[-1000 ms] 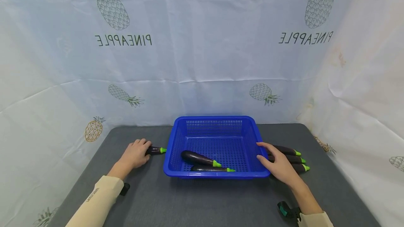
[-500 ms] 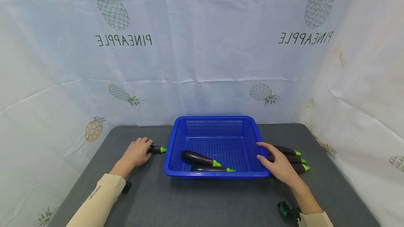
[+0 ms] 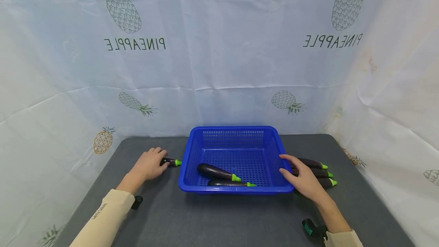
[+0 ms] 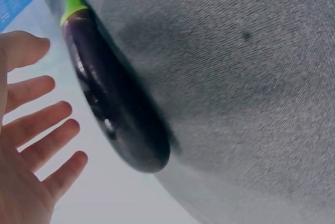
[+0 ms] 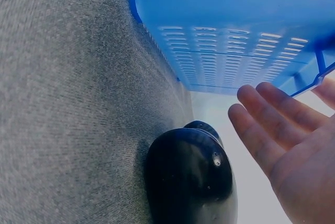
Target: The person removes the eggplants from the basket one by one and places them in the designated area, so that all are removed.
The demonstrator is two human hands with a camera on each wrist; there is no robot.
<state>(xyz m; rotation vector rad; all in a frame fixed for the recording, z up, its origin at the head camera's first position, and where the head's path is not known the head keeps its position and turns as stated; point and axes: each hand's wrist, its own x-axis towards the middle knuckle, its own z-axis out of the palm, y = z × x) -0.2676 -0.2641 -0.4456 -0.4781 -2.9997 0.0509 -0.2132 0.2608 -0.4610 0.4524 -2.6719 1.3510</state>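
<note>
In the head view my left hand (image 3: 149,164) is over a dark purple eggplant (image 3: 169,162) with a green stem end, left of the blue basket (image 3: 183,174). The left wrist view shows that eggplant (image 4: 115,93) lying on the grey cloth, the fingers spread and straight beside it. My right hand (image 3: 306,180) is at the basket's right rim, thumb and forefinger reaching its edge. Seen from the right wrist, its fingers extend straight beside the basket wall (image 5: 230,4). Two eggplants lie in the basket, the upper one (image 3: 214,172) partly overlapping the lower one (image 3: 224,183).
Right of the basket, three more eggplants (image 3: 313,164) lie side by side, partly hidden by the right hand. All rests on a grey table (image 3: 219,220). A pale curtain (image 3: 219,60) printed with pineapples hangs behind and along both sides.
My left hand has shifted slightly away from me and to the right over its eggplant. The right hand, basket and other eggplants stay where they were.
</note>
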